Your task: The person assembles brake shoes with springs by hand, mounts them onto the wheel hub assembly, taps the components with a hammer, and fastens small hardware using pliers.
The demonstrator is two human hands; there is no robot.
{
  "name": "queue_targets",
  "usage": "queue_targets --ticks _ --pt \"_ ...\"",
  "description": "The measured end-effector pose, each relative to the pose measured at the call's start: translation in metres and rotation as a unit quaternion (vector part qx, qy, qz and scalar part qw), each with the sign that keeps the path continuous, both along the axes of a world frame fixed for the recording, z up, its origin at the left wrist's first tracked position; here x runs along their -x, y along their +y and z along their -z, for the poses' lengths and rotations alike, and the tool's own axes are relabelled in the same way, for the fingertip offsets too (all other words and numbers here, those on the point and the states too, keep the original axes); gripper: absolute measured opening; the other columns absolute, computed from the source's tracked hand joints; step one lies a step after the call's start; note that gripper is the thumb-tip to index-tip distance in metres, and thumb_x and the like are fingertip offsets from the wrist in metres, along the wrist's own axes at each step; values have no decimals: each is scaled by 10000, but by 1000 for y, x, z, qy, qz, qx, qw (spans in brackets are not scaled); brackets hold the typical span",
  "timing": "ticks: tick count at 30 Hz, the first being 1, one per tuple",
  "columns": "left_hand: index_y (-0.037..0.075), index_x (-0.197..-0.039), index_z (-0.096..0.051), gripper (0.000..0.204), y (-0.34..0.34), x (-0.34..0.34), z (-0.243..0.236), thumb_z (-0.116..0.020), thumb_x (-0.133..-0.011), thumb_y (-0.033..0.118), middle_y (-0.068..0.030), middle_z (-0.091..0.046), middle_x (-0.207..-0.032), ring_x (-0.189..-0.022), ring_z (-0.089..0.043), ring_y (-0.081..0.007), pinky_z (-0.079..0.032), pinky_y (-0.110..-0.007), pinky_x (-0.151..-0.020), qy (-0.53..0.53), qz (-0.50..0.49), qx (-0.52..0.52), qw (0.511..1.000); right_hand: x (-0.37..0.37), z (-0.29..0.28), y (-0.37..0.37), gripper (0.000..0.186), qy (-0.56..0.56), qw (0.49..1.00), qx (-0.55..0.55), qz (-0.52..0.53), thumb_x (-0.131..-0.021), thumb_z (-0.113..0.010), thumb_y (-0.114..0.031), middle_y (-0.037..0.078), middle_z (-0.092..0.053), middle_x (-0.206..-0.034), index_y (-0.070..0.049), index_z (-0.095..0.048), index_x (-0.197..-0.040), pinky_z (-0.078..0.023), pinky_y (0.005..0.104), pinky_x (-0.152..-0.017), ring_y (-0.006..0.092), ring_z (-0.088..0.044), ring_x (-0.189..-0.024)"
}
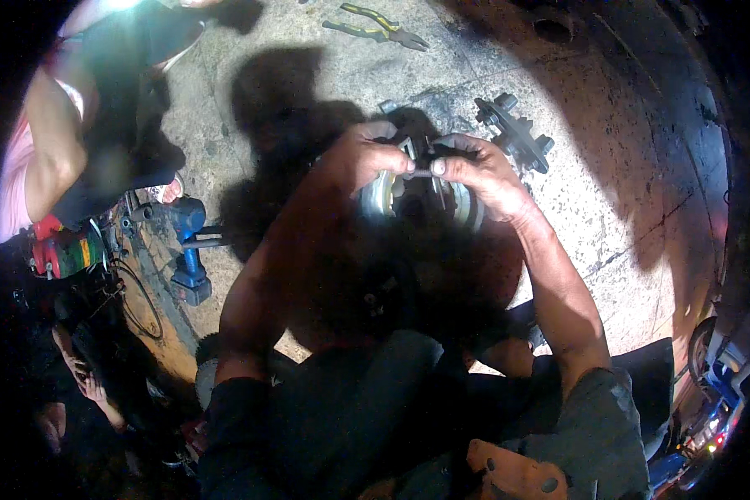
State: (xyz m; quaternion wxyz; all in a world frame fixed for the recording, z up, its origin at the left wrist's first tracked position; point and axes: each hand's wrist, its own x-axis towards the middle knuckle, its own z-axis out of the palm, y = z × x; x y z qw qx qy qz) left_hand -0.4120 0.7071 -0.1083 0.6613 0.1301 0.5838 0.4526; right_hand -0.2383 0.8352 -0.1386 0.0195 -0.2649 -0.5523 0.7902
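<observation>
Between my two hands is a pair of curved metal brake shoes point(378, 198), pale along their outer faces. My left hand point(360, 158) is closed on the left shoe, its thumb pressed near the upper middle. From the other side my right hand point(485, 177) grips the right shoe, and the two thumb tips nearly meet over a small bar-like piece. Most of the fingers are hidden behind the metal. Below the shoes, deep shadow hides what lies there. A dark round metal part with studs point(515, 135) rests on the floor just beyond my right hand.
Yellow-and-black pliers point(383, 30) lie on the concrete floor ahead. To the left stands a blue cordless power tool point(191, 258). Another person's arm point(57, 137) is at far left, with a person's hands point(92, 385) below. A blue vehicle point(721, 400) stands at lower right.
</observation>
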Motion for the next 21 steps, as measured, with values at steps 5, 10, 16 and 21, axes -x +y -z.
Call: queue_targets --ticks 5,10,16,21 --pt "17 -1065 -579 343 3 7 -5 -617 -732 89 -50 -612 -807 -698 -574 -122 -448 -258 -629 95 104 -73 987 4 -18 6 530 15 999 21 -31 -757 -759 -234 119 -664 -944 97 -560 -1120 -472 270 -845 160 -610 -888" --pt "-16 -1092 -564 375 6 20 -13 -668 -736 45 -76 -629 -841 -707 -582 -119 -472 -264 -650 38 135 -163 977 8 -28 11 475 33 998 -33 -35 -755 -760 -327 57 -634 -916 9 -603 -1051 -449 278 -805 134 -569 -854" --pt "19 -1100 -570 386 10 12 -24 -679 -732 63 -43 -598 -829 -736 -552 -95 -434 -251 -647 91 175 -110 974 5 -36 11 554 61 993 -96 -30 -796 -708 -426 54 -607 -933 -11 -545 -1125 -452 285 -819 136 -545 -922" --pt "11 -1056 -581 344 12 10 -25 -693 -731 38 -45 -610 -876 -821 -567 -115 -457 -266 -735 170 174 -133 961 3 -34 12 605 -22 996 30 -79 -855 -586 -531 96 -592 -1034 38 -588 -1060 -430 287 -863 157 -525 -959"
